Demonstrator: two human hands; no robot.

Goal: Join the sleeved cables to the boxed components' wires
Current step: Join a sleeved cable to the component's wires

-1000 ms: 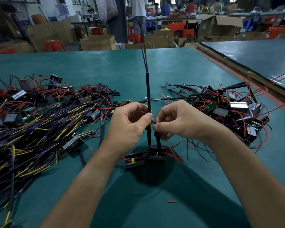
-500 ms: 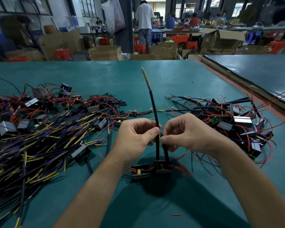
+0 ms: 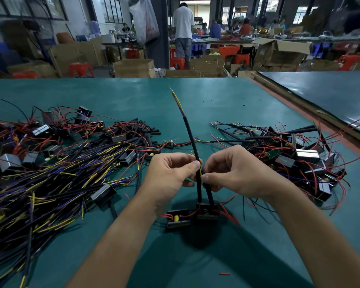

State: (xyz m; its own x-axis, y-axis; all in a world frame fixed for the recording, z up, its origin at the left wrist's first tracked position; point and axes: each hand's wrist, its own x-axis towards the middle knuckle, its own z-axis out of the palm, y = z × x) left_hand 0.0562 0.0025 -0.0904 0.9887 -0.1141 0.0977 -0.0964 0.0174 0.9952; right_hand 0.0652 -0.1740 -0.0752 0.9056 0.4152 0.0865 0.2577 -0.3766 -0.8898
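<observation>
Midway through the batch, the left hand (image 3: 170, 175) and right hand (image 3: 233, 173) pinch one sleeved cable (image 3: 192, 146) above two boxed components (image 3: 192, 215) near the worktop's front edge; a large unjoined heap (image 3: 50, 175) apparently waits at the left edge.

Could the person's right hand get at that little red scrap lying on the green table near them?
Probably yes. The red scrap lies alone on bare green table, nothing over it, just under the right forearm. But the right hand is pinching the black cable together with the left hand, so it must let go first.
</observation>
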